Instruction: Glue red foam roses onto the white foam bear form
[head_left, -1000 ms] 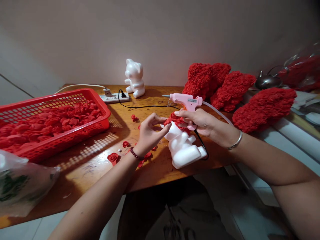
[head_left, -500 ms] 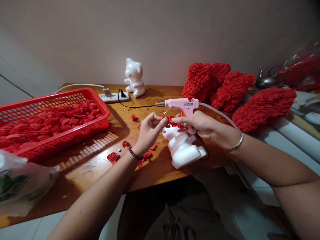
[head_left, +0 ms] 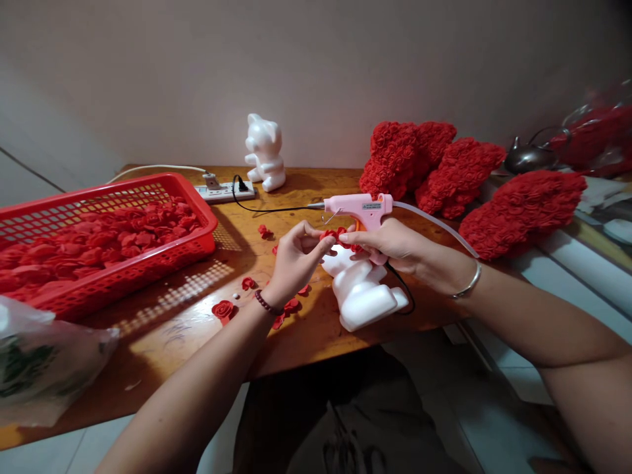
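Observation:
My left hand [head_left: 299,253] pinches a small red foam rose [head_left: 328,235] between thumb and fingers, at the head of a white foam bear [head_left: 368,299]. The bear lies tilted on the table, and a few red roses sit on its head, partly hidden by my fingers. Wrapped round the handle of a pink glue gun [head_left: 356,205] is my right hand [head_left: 402,243]; its thumb and fingertip also touch the roses at the head. The gun's metal nozzle points left, above the bear. Loose roses [head_left: 224,309] lie scattered left of the bear.
A red plastic basket [head_left: 210,227] full of rose heads stands at left, near a plastic bag [head_left: 54,368]. Behind are a power strip [head_left: 224,192] and a second white bear [head_left: 266,151]. Rose-covered shapes [head_left: 523,214] and a metal kettle [head_left: 530,158] occupy the right. Scissors [head_left: 345,447] lie on my lap.
Both hands stay nearly in place at the bear's head. My left fingertips have shifted slightly, and a little more of the red rose shows between the hands.

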Action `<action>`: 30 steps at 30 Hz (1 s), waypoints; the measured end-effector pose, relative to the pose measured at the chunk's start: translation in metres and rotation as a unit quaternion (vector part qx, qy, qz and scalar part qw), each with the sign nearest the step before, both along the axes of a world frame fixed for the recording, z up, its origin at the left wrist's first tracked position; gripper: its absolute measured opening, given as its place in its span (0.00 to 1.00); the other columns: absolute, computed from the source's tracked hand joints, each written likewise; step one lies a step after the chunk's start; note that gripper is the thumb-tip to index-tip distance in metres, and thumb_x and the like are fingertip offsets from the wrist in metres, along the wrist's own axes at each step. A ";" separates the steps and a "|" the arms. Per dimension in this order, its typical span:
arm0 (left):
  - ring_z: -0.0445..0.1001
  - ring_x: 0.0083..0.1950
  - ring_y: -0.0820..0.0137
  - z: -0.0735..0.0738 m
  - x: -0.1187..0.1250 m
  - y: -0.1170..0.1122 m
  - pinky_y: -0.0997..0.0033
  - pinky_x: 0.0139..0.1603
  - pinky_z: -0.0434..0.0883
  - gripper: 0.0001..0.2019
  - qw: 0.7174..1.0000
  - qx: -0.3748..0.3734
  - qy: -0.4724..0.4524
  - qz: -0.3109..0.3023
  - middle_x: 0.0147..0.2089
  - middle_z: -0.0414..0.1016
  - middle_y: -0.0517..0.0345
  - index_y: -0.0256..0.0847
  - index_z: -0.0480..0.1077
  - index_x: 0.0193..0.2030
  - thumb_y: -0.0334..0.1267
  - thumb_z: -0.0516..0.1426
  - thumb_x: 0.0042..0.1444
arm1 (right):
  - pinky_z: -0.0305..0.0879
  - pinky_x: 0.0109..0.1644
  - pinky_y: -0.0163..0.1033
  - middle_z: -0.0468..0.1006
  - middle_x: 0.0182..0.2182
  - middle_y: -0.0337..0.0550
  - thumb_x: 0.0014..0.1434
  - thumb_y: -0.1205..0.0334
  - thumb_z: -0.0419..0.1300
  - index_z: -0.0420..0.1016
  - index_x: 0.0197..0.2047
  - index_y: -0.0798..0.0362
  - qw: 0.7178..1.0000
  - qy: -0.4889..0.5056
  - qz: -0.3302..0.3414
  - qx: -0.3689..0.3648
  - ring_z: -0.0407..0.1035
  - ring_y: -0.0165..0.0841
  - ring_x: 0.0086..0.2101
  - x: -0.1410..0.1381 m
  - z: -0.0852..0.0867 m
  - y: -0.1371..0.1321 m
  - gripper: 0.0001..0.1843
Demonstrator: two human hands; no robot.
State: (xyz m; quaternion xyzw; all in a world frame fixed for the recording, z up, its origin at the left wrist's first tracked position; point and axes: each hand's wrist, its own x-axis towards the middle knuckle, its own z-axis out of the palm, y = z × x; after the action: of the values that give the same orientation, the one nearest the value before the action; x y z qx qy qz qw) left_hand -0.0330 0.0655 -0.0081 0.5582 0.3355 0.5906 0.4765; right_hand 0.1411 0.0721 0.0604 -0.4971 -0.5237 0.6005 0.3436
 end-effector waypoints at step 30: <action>0.73 0.54 0.43 -0.032 -0.033 0.023 0.48 0.51 0.69 0.10 0.689 0.056 0.697 0.190 0.46 0.81 0.39 0.40 0.80 0.38 0.43 0.60 0.61 | 0.51 0.21 0.30 0.77 0.28 0.40 0.46 0.62 0.76 0.74 0.34 0.54 0.998 0.028 -0.044 0.029 0.66 0.25 0.25 0.029 0.003 0.004 0.16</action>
State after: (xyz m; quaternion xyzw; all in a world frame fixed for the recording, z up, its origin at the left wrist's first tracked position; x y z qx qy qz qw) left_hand -0.0664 0.0882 -0.0399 0.7594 0.6362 0.1271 -0.0489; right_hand 0.1700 0.0761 0.0631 -0.4922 -0.5087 0.5833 0.3984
